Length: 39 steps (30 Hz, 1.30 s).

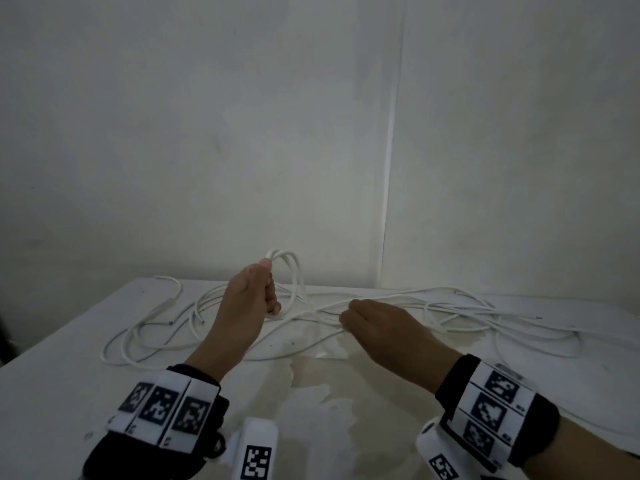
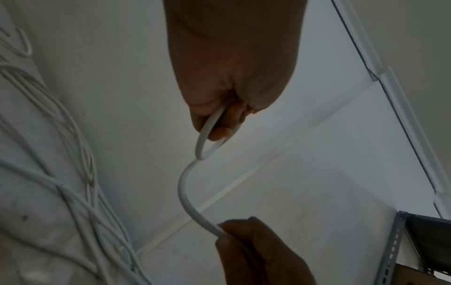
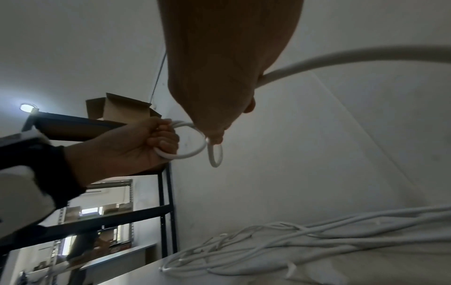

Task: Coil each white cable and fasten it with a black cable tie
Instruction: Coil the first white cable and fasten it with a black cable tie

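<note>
My left hand (image 1: 256, 296) is raised above the table and grips a small coil of white cable (image 1: 291, 271), its loops standing up past my fingers. In the left wrist view the white cable (image 2: 185, 192) curves from my left hand (image 2: 219, 119) down to my right hand (image 2: 244, 237). My right hand (image 1: 360, 320) pinches the same cable a short way to the right, low over the table. In the right wrist view the coil (image 3: 192, 142) sits in my left hand (image 3: 146, 142). No black cable tie is in view.
Several loose white cables (image 1: 450, 310) lie tangled across the back of the white table (image 1: 69, 375), reaching its left and right edges. A white wall stands right behind. A dark metal shelf (image 3: 165, 192) with a cardboard box (image 3: 119, 108) stands at the left.
</note>
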Motion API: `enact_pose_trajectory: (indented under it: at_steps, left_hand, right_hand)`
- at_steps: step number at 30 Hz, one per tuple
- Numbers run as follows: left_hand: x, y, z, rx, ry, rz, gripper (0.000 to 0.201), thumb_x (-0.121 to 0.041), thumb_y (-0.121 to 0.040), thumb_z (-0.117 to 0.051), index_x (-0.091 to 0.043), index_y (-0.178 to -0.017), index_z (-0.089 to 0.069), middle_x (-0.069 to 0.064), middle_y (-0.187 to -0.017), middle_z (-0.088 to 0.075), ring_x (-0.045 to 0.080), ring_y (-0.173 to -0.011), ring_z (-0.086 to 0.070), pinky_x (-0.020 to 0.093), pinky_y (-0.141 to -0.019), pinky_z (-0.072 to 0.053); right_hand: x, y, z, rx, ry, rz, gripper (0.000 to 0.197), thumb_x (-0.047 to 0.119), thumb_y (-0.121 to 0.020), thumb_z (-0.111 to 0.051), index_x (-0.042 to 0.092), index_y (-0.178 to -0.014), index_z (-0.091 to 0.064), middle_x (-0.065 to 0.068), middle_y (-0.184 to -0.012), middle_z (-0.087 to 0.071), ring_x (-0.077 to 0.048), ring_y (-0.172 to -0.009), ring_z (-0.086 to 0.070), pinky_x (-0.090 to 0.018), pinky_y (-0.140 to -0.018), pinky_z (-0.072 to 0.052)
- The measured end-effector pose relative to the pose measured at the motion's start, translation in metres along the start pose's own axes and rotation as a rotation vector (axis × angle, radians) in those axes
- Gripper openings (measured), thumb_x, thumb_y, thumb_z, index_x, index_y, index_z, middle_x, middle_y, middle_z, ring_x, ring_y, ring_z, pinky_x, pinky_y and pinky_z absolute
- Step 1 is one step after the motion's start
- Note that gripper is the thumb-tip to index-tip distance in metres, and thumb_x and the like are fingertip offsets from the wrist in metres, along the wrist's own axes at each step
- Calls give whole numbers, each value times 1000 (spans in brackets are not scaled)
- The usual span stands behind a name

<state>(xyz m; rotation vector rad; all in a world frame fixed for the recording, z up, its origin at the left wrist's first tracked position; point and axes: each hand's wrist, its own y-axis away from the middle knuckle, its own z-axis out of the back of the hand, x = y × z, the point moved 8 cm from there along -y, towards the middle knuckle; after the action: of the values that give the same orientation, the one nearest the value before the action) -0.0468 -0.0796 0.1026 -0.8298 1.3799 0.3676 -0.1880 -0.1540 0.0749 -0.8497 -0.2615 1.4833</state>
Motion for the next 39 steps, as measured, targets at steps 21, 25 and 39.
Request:
enact_pose_trajectory:
  at_steps: [21, 25, 39]
  left_hand:
    - [8, 40, -55, 350, -133, 62, 38, -24, -100, -31, -13, -65, -41, -6, -49, -39, 6, -41, -34, 20, -46, -34]
    - [13, 43, -59, 411, -98, 146, 40, -26, -100, -26, -13, -63, -33, -6, -47, -35, 8, -41, -28, 19, -43, -30]
    - [-1, 41, -57, 326, 123, 175, 39, -25, -97, -33, -14, -60, -35, -9, -43, -24, 5, -35, -17, 17, -38, -16]
  right_hand:
    - [-6, -33, 46, -149, -527, -200, 19, 27, -88, -47, 11, -88, -55, -5, -77, -61, -11, -67, -49, -22, -59, -40]
    - [-19, -35, 46, -112, -604, -234, 33, 34, -87, -45, 5, -83, -59, 6, -76, -49, -6, -64, -42, -18, -59, -36]
    - [-35, -29, 34, 125, -1076, -565, 33, 19, -98, -42, 17, -71, -62, 11, -58, -55, -4, -50, -37, -15, -52, -32]
